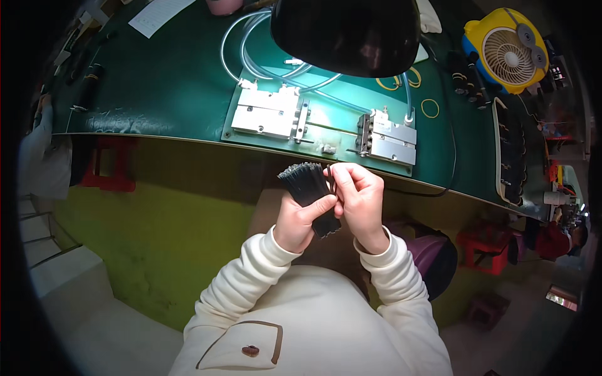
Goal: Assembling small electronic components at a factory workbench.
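My left hand [295, 224] is closed around a bundle of thin black wires or tubes [306, 187], with pale tips fanned out at the top. The bundle tilts a little, its lower ends showing below my thumb. On its right side my right hand [362, 199] pinches one thin dark strand [330, 175] between thumb and fingertips, touching the left thumb. Both hands are in front of the table edge, just below a fixture plate [332, 127]. It carries a silver pneumatic block [264, 111] at left and another silver block [394, 141] at right.
A black lamp shade [348, 34] hangs over the green table [169, 81]. Clear air hoses [243, 44] loop behind the fixture. Rubber bands [430, 108], a yellow fan [509, 55] and a white-rimmed tray [499, 156] with black bundles lie rightward. Red stools [483, 247] stand beyond.
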`<action>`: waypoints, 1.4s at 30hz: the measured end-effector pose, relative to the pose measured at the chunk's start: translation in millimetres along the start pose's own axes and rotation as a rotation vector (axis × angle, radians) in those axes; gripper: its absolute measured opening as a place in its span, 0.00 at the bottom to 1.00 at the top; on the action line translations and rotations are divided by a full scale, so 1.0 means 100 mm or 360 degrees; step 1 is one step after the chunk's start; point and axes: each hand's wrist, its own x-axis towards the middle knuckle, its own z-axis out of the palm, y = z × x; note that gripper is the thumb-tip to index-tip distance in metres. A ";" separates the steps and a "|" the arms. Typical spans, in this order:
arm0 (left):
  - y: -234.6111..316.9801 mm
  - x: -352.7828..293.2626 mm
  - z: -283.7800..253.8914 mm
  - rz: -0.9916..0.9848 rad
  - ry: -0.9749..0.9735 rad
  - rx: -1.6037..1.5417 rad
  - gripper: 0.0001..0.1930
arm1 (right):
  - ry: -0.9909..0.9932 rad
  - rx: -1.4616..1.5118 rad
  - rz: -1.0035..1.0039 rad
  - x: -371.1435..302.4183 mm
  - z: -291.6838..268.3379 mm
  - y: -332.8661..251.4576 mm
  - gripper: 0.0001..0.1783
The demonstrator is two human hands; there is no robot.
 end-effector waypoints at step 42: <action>0.22 -0.01 -0.09 -0.0046 -0.0076 -0.0050 0.07 | 0.0028 -0.0066 0.0003 0.01 0.23 -0.09 0.11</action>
